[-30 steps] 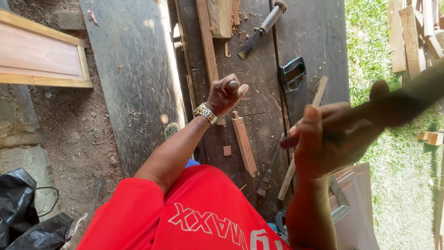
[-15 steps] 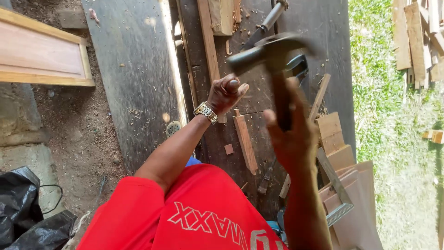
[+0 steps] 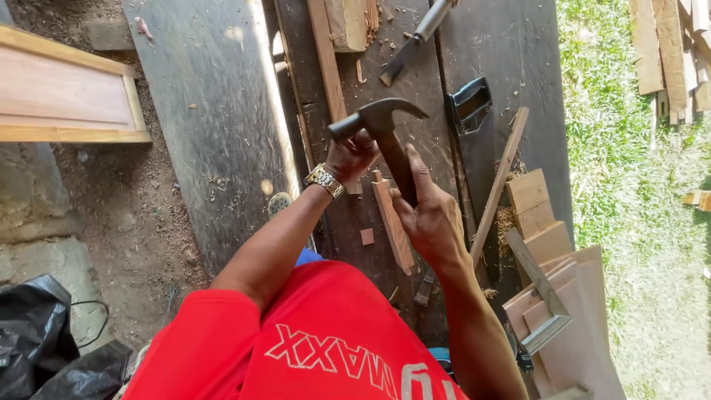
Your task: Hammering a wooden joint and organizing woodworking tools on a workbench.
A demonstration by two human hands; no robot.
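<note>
Two hands are working close together over a dark plank table [image 3: 222,111]. The right hand [image 3: 429,218] is wrapping its grip fully around the handle of a hammer [image 3: 385,137], fingers closed on the lower shaft, thumb lying up along it. The hammer's long axis is running up and slightly left from that grip, away from the body, with the dark metal head at the far end, its round face pointing left and its curved claw pointing right. The head is sitting just above and beyond the left hand [image 3: 352,157], nearly touching it in this view. The left hand, with a metal watch [image 3: 324,180] on the wrist, is closing into a loose fist; whatever small thing it may be pinching is hidden behind the fingers and the hammer, so I cannot tell what the grip is holding. Just below and between the hands a short pale wood strip [image 3: 392,222] is lying on the table, its length running toward the body, tilted a little right. The left hand is nearer its top end than the right. A chisel [image 3: 415,37] is lying farther up the table, a long thin slat [image 3: 500,181] is slanting to the right, and a small wood block [image 3: 366,236] is resting near the strip.
</note>
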